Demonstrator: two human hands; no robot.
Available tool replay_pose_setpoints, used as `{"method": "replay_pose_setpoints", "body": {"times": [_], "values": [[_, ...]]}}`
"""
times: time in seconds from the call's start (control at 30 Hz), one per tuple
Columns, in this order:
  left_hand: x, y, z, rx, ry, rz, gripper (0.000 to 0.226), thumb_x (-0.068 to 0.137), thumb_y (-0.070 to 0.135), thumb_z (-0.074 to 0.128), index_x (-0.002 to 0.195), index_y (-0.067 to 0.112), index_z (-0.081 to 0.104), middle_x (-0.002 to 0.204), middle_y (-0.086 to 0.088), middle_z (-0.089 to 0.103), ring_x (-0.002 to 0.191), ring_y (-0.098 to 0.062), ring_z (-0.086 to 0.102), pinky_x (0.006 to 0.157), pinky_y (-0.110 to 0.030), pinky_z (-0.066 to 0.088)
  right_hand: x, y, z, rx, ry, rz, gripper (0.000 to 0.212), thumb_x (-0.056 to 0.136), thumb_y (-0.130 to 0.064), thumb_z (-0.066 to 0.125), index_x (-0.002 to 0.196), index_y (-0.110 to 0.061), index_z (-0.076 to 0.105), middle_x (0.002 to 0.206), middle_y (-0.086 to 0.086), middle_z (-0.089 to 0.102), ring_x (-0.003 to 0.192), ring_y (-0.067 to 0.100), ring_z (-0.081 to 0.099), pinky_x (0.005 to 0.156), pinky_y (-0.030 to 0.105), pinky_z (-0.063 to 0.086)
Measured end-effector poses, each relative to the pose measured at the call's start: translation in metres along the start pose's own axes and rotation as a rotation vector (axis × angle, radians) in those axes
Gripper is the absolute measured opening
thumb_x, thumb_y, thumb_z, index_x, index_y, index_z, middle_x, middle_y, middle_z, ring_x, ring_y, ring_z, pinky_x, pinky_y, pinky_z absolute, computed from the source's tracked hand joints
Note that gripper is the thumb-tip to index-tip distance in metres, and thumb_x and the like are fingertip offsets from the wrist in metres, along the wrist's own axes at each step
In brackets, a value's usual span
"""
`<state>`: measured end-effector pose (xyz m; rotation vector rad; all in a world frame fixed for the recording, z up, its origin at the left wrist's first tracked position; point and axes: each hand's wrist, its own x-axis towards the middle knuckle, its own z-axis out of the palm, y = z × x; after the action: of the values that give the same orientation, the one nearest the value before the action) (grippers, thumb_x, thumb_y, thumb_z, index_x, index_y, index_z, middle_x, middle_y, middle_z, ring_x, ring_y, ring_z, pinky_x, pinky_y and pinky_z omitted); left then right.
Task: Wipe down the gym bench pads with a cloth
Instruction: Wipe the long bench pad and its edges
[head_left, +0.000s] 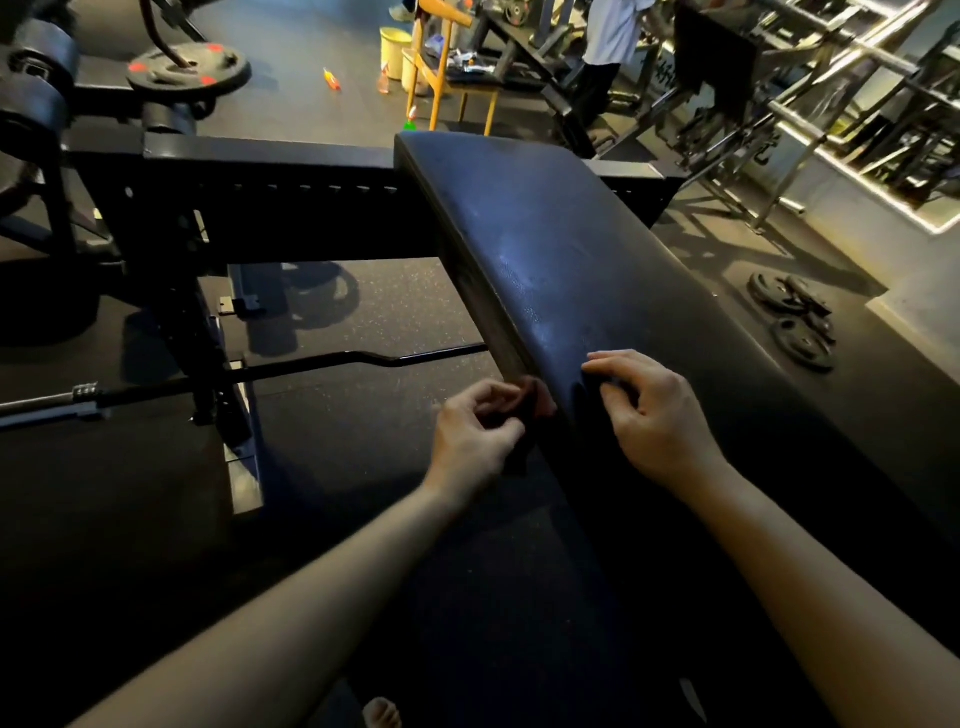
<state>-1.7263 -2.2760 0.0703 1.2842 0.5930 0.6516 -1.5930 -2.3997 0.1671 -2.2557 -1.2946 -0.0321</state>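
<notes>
A long black bench pad (561, 249) runs from the upper middle down to the lower right. Its top shows faint streaks. A dark reddish cloth (530, 410) lies over the pad's left edge near me. My left hand (478, 436) pinches the cloth at that edge, fingers curled round it. On top of the pad, my right hand (649, 410) has bent fingers that grip the cloth's other, dark part. Most of the cloth is hard to tell from the dark pad.
The bench's black steel frame (249, 208) stands to the left, with a barbell (249, 374) on the floor beneath. Weight plates (795, 322) lie on the floor to the right. A wooden chair (447, 73), a yellow bucket (395, 49) and a standing person (608, 47) are at the back.
</notes>
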Motion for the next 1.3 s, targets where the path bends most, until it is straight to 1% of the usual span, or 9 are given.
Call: {"method": "replay_pose_setpoints", "body": {"times": [0.3,0.43,0.63,0.77,0.83,0.9,1.0,1.13,1.3], "values": [[-0.115,-0.007,0.026,-0.034,-0.220,-0.107,0.015,0.086,0.006,0.081,0.095,0.017,0.075,0.092,-0.003,0.078,0.090,-0.013,0.074,0.084,-0.026,0.056,-0.073,-0.016,-0.024,-0.150,-0.017,0.023,0.032,0.092,-0.012,0.054,0.116,-0.011,0.075,0.127,-0.001,0.069,0.118,0.018,0.064,0.105,0.039,0.049],[-0.068,0.016,-0.007,0.310,-0.119,-0.053,0.035,0.077,0.009,0.084,0.092,0.029,0.060,0.089,0.005,0.074,0.086,-0.015,0.072,0.078,-0.029,0.058,-0.110,-0.020,-0.033,-0.147,0.015,0.138,0.030,0.092,-0.007,0.061,0.118,-0.014,0.074,0.128,-0.002,0.068,0.121,0.016,0.062,0.107,0.039,0.048],[-0.072,0.065,-0.035,0.805,-0.364,0.009,0.041,0.074,0.016,0.080,0.104,0.022,0.053,0.096,0.000,0.071,0.091,-0.022,0.067,0.081,-0.036,0.055,-0.153,-0.033,-0.040,-0.213,-0.017,0.265,0.034,0.091,-0.012,0.066,0.125,-0.015,0.070,0.135,-0.001,0.063,0.126,0.017,0.056,0.110,0.030,0.041],[-0.108,0.078,-0.021,0.269,-0.456,-0.137,0.035,0.072,0.017,0.091,0.095,0.003,0.070,0.083,-0.010,0.078,0.077,-0.027,0.075,0.058,-0.032,0.055,-0.174,-0.037,-0.049,-0.238,-0.037,0.309,0.037,0.093,-0.013,0.064,0.130,-0.016,0.067,0.138,-0.002,0.061,0.128,0.019,0.056,0.110,0.037,0.043],[-0.122,0.071,-0.010,0.026,-0.511,-0.215,0.020,0.084,-0.001,0.080,0.095,-0.013,0.068,0.084,-0.023,0.076,0.075,-0.036,0.076,0.064,-0.033,0.058,-0.185,-0.038,-0.055,-0.242,-0.032,0.318,0.037,0.093,-0.013,0.065,0.130,-0.017,0.067,0.139,-0.003,0.061,0.127,0.019,0.056,0.110,0.039,0.044],[-0.123,0.053,0.000,0.054,-0.422,-0.184,0.004,0.092,-0.004,0.068,0.093,-0.004,0.072,0.085,-0.013,0.078,0.077,-0.027,0.077,0.071,-0.036,0.061,-0.195,-0.036,-0.059,-0.247,-0.038,0.315,0.037,0.093,-0.014,0.065,0.130,-0.017,0.066,0.139,-0.003,0.061,0.128,0.019,0.056,0.110,0.039,0.044],[-0.121,0.029,0.019,0.201,-0.138,-0.107,0.012,0.089,0.014,0.077,0.089,0.026,0.072,0.091,0.002,0.078,0.090,-0.018,0.075,0.087,-0.045,0.061,-0.207,-0.027,-0.062,-0.265,-0.070,0.284,0.036,0.094,-0.016,0.065,0.130,-0.017,0.067,0.141,-0.003,0.060,0.130,0.018,0.055,0.111,0.039,0.043],[-0.137,0.014,0.045,0.200,0.053,-0.065,0.015,0.080,0.036,0.080,0.089,0.029,0.070,0.088,0.003,0.076,0.084,-0.021,0.075,0.078,-0.053,0.062,-0.213,-0.011,-0.063,-0.291,-0.068,0.182,0.034,0.095,-0.020,0.064,0.128,-0.016,0.069,0.140,-0.001,0.061,0.129,0.020,0.056,0.109,0.038,0.042],[-0.226,-0.001,0.084,0.293,-0.005,0.054,0.028,0.091,0.010,0.069,0.112,0.028,0.076,0.105,0.011,0.075,0.098,-0.001,0.070,0.090,-0.021,0.057,-0.215,0.002,-0.061,-0.282,-0.035,0.068,0.044,0.093,-0.032,0.047,0.127,-0.015,0.070,0.135,0.004,0.065,0.123,0.025,0.061,0.104,0.041,0.046]]}}
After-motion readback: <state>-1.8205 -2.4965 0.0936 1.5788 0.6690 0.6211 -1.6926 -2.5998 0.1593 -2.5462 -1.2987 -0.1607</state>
